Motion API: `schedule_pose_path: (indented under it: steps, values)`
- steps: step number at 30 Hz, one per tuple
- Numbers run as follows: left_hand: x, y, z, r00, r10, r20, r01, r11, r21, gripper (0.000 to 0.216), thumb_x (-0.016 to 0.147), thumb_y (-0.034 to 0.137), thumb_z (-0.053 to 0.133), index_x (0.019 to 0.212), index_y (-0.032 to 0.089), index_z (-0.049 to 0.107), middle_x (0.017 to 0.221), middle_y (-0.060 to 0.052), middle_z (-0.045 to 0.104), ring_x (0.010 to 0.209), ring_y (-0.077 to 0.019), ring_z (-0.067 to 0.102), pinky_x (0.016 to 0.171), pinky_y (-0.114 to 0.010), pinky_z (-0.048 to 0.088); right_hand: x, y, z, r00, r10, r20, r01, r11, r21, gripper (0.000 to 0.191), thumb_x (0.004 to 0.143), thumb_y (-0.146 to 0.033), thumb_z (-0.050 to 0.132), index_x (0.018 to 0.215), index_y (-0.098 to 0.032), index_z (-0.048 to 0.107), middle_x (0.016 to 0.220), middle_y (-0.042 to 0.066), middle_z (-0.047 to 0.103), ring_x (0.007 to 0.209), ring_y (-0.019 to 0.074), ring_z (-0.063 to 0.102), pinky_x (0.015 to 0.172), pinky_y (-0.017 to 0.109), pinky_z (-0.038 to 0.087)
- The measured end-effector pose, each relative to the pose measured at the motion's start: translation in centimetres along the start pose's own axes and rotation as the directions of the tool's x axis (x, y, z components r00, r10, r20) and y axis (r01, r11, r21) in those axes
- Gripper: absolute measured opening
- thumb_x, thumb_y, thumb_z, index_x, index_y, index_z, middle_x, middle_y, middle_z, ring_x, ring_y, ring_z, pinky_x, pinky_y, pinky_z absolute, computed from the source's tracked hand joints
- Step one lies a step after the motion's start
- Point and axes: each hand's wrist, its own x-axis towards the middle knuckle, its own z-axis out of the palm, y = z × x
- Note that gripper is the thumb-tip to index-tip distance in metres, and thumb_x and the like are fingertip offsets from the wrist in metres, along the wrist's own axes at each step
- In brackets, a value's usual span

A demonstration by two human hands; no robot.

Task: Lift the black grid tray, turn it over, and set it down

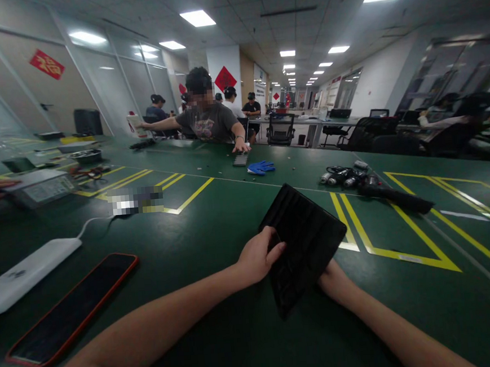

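Observation:
A flat black tray [303,247] with ridged, pocket-like shapes on its face is tilted up above the green table. My left hand [259,256] is closed on its left edge, the thumb lying over the face. My right hand [335,278] holds the tray from behind at its lower right, and its fingers are hidden by the tray. Dark shading makes the details of the face hard to see.
On the left lie a phone [74,310] with an orange rim and a white power bank [34,273] with a cable. Farther off are a metal box [39,188], blue gloves [261,167] and a heap of black cables [346,176]. Across the table [216,248], a person [210,121] reaches forward.

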Motion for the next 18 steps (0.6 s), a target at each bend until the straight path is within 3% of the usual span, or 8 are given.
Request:
schedule_pose_path:
  steps: [3, 9, 13, 18]
  values:
    - [-0.9, -0.4, 0.1, 1.0, 0.022, -0.003, -0.022, 0.999, -0.03, 0.034, 0.089, 0.043, 0.033, 0.109, 0.016, 0.039, 0.093, -0.009, 0.056, 0.084, -0.0216, 0.053, 0.07, -0.033, 0.041, -0.1, -0.2, -0.1, 0.998, -0.043, 0.049, 0.045, 0.998, -0.052, 0.038, 0.083, -0.034, 0.044, 0.117, -0.019, 0.051, 0.117, 0.013, 0.056, 0.112, 0.0274, 0.05, 0.093, 0.049, 0.043]
    - [-2.5, -0.4, 0.6, 0.999, 0.007, 0.039, -0.007, 1.0, -0.021, 0.04, 0.087, 0.045, 0.037, 0.113, 0.015, 0.037, 0.104, -0.013, 0.054, 0.098, -0.0259, 0.05, 0.079, -0.038, 0.041, -0.3, 0.4, 0.4, 0.998, -0.049, -0.036, 0.041, 0.98, -0.194, 0.05, 0.083, -0.038, 0.045, 0.13, -0.021, 0.04, 0.129, 0.012, 0.047, 0.119, 0.0259, 0.046, 0.098, 0.047, 0.04]
    - [-2.5, -0.4, 0.4, 0.999, 0.041, 0.028, -0.038, 0.993, -0.112, 0.042, 0.088, 0.045, 0.034, 0.117, 0.014, 0.034, 0.108, -0.014, 0.053, 0.098, -0.0242, 0.051, 0.081, -0.038, 0.042, 0.0, 0.4, -0.4, 0.993, -0.108, 0.036, 0.113, 0.974, -0.195, 0.046, 0.084, -0.037, 0.045, 0.128, -0.024, 0.043, 0.127, 0.01, 0.05, 0.117, 0.0261, 0.047, 0.1, 0.048, 0.038]
    - [-2.2, -0.7, 0.1, 0.993, 0.085, 0.082, -0.078, 0.994, -0.082, 0.045, 0.086, 0.046, 0.04, 0.119, 0.015, 0.035, 0.112, -0.015, 0.053, 0.101, -0.0252, 0.051, 0.085, -0.04, 0.041, 0.1, -1.2, -1.2, 0.987, -0.144, 0.066, 0.156, 0.962, -0.226, 0.04, 0.086, -0.038, 0.042, 0.125, -0.027, 0.047, 0.122, 0.007, 0.055, 0.111, 0.0236, 0.052, 0.094, 0.041, 0.045]
